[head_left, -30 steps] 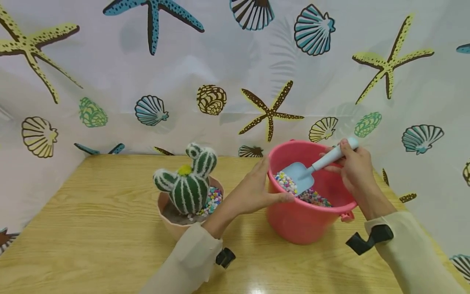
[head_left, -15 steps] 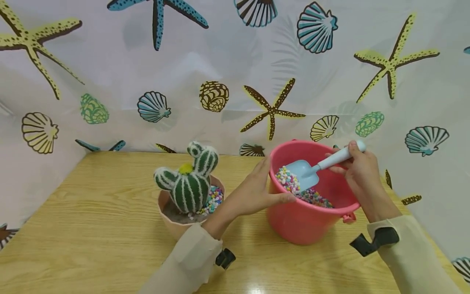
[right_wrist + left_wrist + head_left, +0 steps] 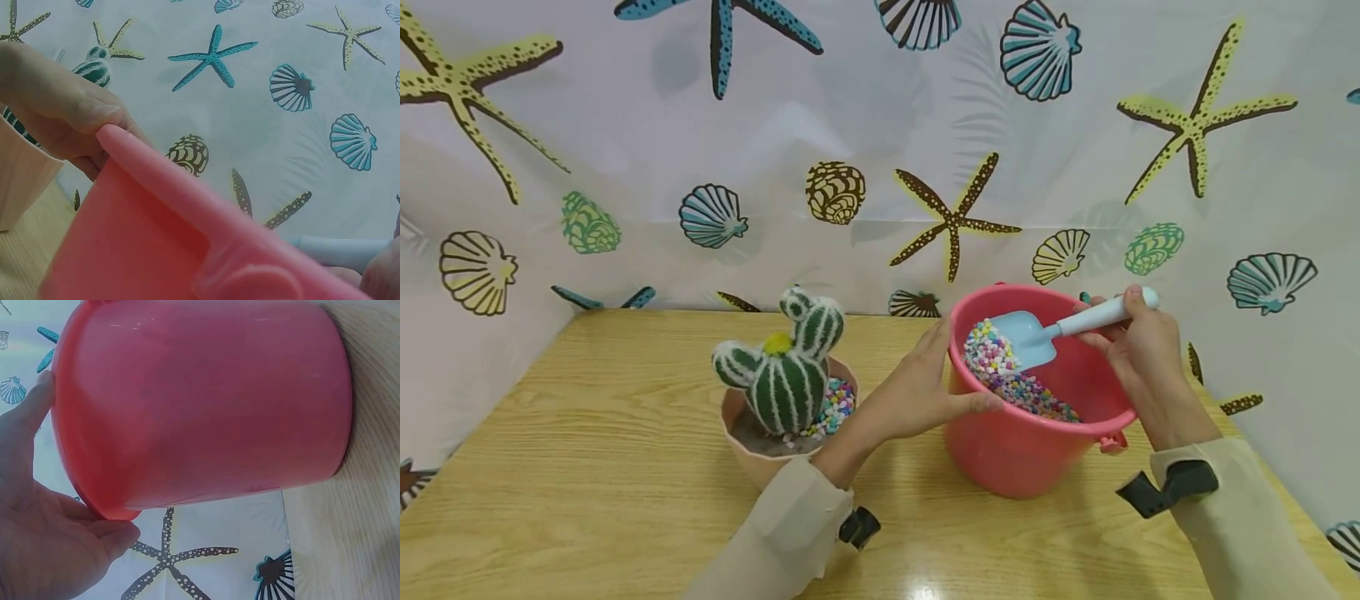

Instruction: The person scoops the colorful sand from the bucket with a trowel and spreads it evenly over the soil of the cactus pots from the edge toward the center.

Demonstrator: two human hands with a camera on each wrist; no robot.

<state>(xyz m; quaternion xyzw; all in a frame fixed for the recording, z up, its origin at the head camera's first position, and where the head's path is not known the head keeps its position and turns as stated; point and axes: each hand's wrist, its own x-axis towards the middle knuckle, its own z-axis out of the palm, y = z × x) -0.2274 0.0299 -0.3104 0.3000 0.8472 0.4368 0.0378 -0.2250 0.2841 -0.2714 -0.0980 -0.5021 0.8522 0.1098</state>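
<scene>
Gripping a blue scoop (beads aboard), the right hand hovers; the left hand holds a pink bucket.

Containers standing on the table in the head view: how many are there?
2. The pink bucket is on the right, the left hand at its rim; the peach pot with the cactus is left of it. Small ones behind these could be hidden.

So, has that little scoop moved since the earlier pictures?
Yes, mainly to the right: in the head view, the scoop has shifted that way against the bucket.
</scene>
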